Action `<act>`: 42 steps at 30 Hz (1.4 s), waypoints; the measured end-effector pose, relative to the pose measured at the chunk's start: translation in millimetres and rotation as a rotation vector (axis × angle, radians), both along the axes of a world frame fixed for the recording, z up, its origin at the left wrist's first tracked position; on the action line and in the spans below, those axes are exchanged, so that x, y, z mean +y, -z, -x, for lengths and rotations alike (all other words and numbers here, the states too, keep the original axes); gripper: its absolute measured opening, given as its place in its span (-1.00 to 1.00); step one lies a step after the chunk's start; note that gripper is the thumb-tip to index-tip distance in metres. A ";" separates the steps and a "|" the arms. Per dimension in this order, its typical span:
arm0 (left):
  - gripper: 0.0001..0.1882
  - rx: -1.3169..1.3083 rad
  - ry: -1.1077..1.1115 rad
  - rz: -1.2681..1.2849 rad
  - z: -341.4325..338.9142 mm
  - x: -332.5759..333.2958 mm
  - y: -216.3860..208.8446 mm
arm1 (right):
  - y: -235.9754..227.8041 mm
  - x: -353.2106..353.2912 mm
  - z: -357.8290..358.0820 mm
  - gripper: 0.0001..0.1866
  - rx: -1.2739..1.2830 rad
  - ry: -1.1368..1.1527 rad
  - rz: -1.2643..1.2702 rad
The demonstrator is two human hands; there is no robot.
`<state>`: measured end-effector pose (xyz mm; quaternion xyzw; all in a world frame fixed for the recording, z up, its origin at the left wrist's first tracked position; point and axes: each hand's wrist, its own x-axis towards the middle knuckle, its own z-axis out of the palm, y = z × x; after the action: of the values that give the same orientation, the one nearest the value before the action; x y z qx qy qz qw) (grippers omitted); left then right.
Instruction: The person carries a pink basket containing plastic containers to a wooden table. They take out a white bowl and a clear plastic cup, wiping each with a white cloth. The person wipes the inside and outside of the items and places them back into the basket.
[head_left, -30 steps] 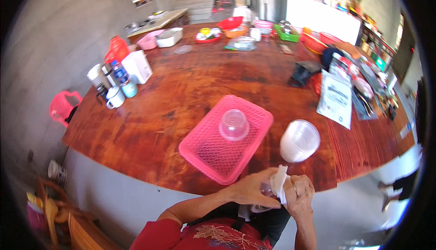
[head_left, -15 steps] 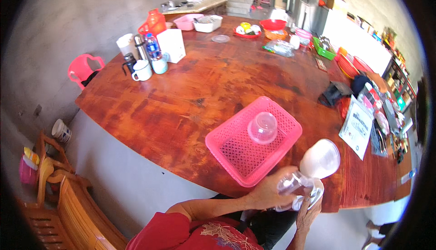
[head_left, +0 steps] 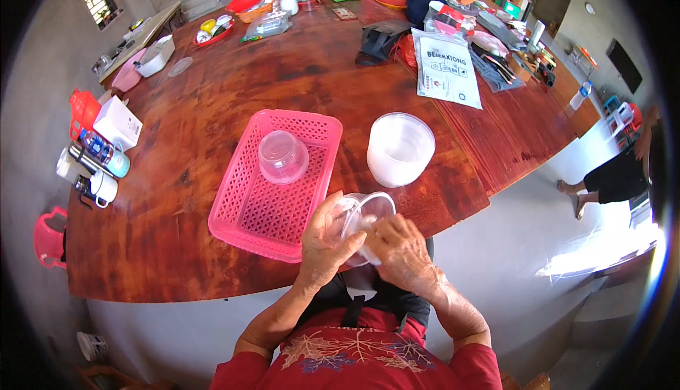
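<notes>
clear cup [head_left: 360,214]: quantity one; position, above the near edge of the surface [head_left: 156,234]. its long axis lies roughly left to right, mouth facing right. the left hand [head_left: 326,241] is curled around the cup wall. the right hand [head_left: 404,252] has its fingers closed on one blurred white cloth [head_left: 369,248] at the mouth. pink basket [head_left: 273,213]: quantity one; contains one clear container [head_left: 283,157], rim down. beside it, whitish tub [head_left: 400,150] stands mouth up; whether single or nested cannot be told.
</notes>
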<state>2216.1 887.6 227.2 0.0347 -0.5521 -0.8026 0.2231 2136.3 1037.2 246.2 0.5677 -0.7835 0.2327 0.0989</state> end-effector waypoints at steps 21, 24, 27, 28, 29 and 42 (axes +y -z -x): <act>-0.48 -0.020 -0.145 0.355 1.8 12.3 6.3 | 15.1 -9.2 -1.0 -0.52 -0.214 -0.038 -0.117; -0.49 -0.023 -0.097 0.397 -1.0 12.9 8.4 | 7.9 1.3 2.0 -0.69 -0.487 -0.203 -0.056; -0.49 0.001 -0.104 0.249 3.6 12.2 18.1 | 7.5 4.3 8.2 -0.67 -1.022 -0.360 0.239; -0.47 -0.052 -0.096 0.333 3.0 18.8 1.0 | 10.3 2.7 6.9 -0.65 -0.985 -0.336 0.337; -0.48 0.005 -0.113 0.433 7.7 21.2 2.4 | 15.5 -1.5 5.4 -0.62 -0.787 -0.295 0.421; -0.46 -0.240 -0.019 0.068 17.0 1.3 -1.2 | 17.8 32.8 3.7 -0.79 0.344 -0.042 0.316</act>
<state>2199.1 888.9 228.3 0.1281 -0.6012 -0.7715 0.1640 2132.6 1070.0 228.4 0.5927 -0.6968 0.2544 0.3138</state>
